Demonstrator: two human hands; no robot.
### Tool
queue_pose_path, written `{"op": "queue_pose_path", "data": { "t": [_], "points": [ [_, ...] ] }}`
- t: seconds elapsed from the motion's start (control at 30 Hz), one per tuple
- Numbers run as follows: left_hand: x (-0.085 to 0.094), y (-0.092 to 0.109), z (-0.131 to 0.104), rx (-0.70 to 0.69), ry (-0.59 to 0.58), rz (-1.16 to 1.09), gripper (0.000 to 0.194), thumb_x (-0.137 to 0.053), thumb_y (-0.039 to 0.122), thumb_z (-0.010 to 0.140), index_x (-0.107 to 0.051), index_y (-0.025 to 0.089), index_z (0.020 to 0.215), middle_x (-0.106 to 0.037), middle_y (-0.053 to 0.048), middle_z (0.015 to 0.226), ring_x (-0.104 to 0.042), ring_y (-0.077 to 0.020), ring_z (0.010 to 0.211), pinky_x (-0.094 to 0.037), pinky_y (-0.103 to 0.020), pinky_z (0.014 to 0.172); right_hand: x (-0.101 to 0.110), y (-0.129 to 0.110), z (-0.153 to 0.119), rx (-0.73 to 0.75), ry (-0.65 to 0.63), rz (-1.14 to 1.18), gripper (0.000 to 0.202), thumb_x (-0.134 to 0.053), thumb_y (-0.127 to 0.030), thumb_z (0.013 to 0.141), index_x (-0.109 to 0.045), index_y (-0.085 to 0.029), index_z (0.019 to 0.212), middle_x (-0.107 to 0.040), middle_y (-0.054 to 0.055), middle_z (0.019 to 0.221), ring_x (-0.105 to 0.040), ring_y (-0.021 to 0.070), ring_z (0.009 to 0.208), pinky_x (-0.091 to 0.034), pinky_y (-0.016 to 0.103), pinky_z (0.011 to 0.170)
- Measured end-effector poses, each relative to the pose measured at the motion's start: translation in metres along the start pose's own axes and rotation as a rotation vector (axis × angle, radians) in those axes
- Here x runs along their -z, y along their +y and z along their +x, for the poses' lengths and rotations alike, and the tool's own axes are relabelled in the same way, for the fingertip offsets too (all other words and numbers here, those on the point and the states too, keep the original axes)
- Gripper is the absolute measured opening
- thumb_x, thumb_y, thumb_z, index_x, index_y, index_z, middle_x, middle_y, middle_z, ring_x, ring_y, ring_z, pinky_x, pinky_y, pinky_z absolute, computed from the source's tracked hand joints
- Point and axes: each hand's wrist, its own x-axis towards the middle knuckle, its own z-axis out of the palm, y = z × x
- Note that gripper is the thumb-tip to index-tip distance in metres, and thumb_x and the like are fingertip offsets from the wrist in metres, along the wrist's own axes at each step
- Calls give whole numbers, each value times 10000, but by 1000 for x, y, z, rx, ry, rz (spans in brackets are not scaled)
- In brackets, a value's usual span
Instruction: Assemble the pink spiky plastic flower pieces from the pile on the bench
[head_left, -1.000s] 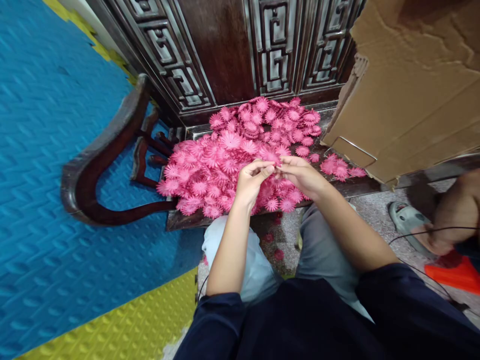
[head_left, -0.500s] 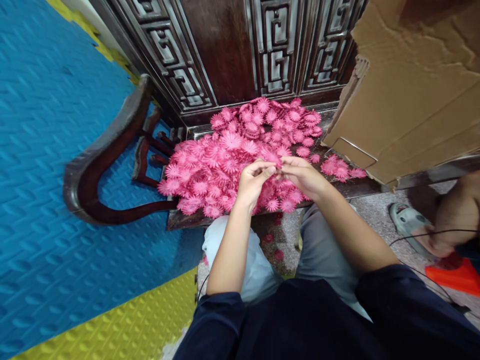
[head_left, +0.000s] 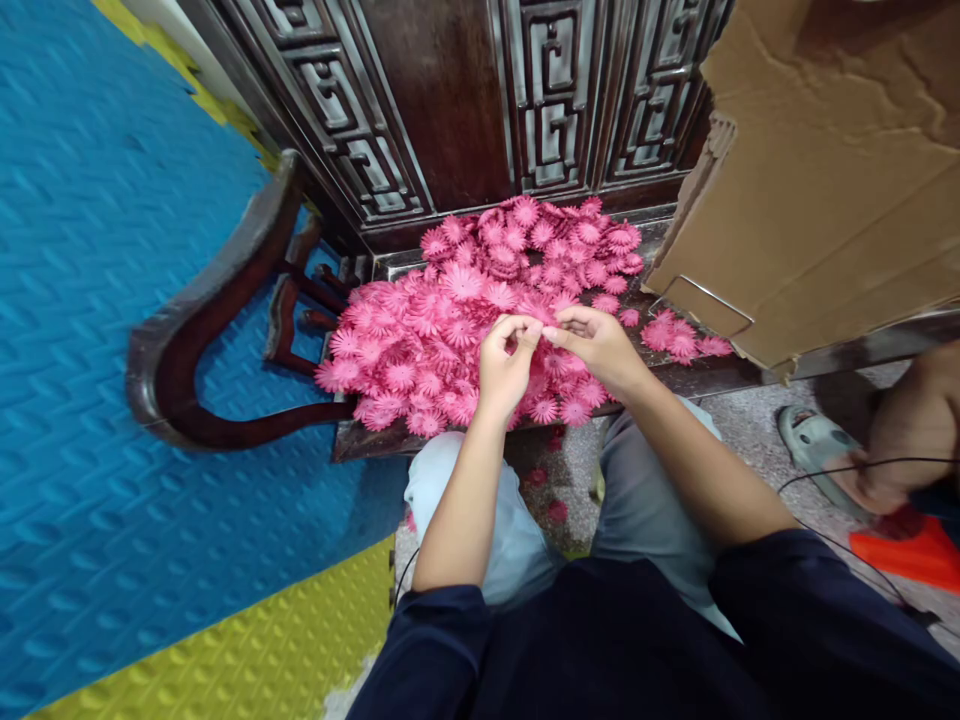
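A big heap of pink fabric flowers (head_left: 457, 310) covers the seat of a dark wooden chair (head_left: 210, 300). Over the heap's front edge, my left hand (head_left: 506, 365) and my right hand (head_left: 596, 345) meet fingertip to fingertip. Between them they pinch a small pink flower piece (head_left: 544, 330), mostly hidden by my fingers. A smaller cluster of pink flowers (head_left: 679, 338) lies apart on the seat to the right.
A carved dark wood panel (head_left: 480, 100) rises behind the seat. A cardboard box (head_left: 817, 180) stands at the right. Another person's foot in a grey sandal (head_left: 817, 440) and an orange object (head_left: 911, 545) sit at far right. Blue and yellow foam mats (head_left: 90, 400) cover the floor. A few flowers (head_left: 547, 495) lie between my knees.
Both hands have lifted slightly and shifted a little left over the heap; my left fingers have curled tighter at the pinch point. The heap has not moved.
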Motion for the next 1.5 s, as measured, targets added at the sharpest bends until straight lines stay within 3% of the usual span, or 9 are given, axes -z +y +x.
{"op": "queue_pose_path", "data": {
  "t": [0.17, 0.33, 0.5, 0.6, 0.77, 1.03, 1.17, 1.3, 1.5],
  "points": [
    [-3, 7, -3, -72, 115, 82, 258, -546, 413, 827, -560, 175, 730, -474, 3, 718, -456, -113, 710, -370, -237, 702, -2, -4, -3, 0, 52, 53, 288, -786, -396, 536, -611, -192, 641, -562, -37, 655, -492, 93, 632, -414, 258, 678],
    [2, 7, -3, -115, 331, 130, 291, -491, 449, 850, -512, 180, 741, -457, -1, 735, -446, -113, 710, -370, -241, 699, 1, -4, -4, -42, 82, 105, 312, -753, -448, 570, -584, -195, 636, -517, -43, 629, -450, 88, 596, -394, 249, 632],
    [25, 6, 5, -123, 652, 108, 278, -471, 466, 850, -483, 190, 818, -461, 5, 777, -454, -104, 724, -387, -232, 718, 14, -1, 3, -141, 190, 155, 352, -768, -450, 555, -529, -202, 627, -488, -43, 605, -445, 91, 563, -372, 254, 589],
    [43, 8, 11, -144, 809, 239, 224, -484, 410, 852, -510, 188, 830, -465, 4, 790, -461, -112, 762, -385, -237, 756, 20, -2, 6, -231, 251, 196, 345, -794, -405, 529, -536, -211, 652, -500, -41, 597, -462, 98, 553, -364, 255, 556],
    [63, 7, 25, -118, 770, 494, 142, -549, 317, 824, -601, 189, 789, -440, 11, 688, -456, -126, 717, -389, -249, 745, 12, 0, 4, -267, 209, 176, 309, -796, -365, 521, -566, -202, 647, -533, -41, 602, -481, 91, 545, -363, 249, 538],
    [63, -6, 31, 4, 697, 669, 62, -664, 278, 738, -653, 220, 757, -525, -13, 798, -498, -164, 784, -336, -351, 928, 5, 2, 1, -262, 153, 127, 284, -758, -352, 543, -527, -193, 591, -498, -41, 579, -472, 89, 546, -333, 254, 543],
    [64, -9, 28, 73, 707, 626, 127, -708, 218, 675, -657, 223, 791, -518, 9, 783, -486, -133, 714, -378, -320, 860, 10, 2, 3, -247, 161, 114, 282, -768, -359, 534, -551, -194, 605, -498, -45, 562, -463, 85, 541, -324, 249, 537],
    [59, -6, 25, 27, 725, 521, 149, -713, 256, 672, -641, 211, 795, -499, 19, 761, -473, -113, 687, -402, -263, 765, 9, 1, 2, -235, 136, 111, 270, -761, -361, 537, -567, -187, 607, -506, -51, 571, -454, 73, 535, -322, 241, 537],
    [42, 2, 15, -96, 717, 531, 222, -688, 355, 711, -627, 212, 869, -499, 3, 791, -474, -136, 734, -382, -282, 803, 6, -1, 0, -218, 102, 97, 246, -748, -363, 572, -595, -181, 633, -540, -41, 599, -480, 75, 566, -339, 238, 552]
  ]
}}
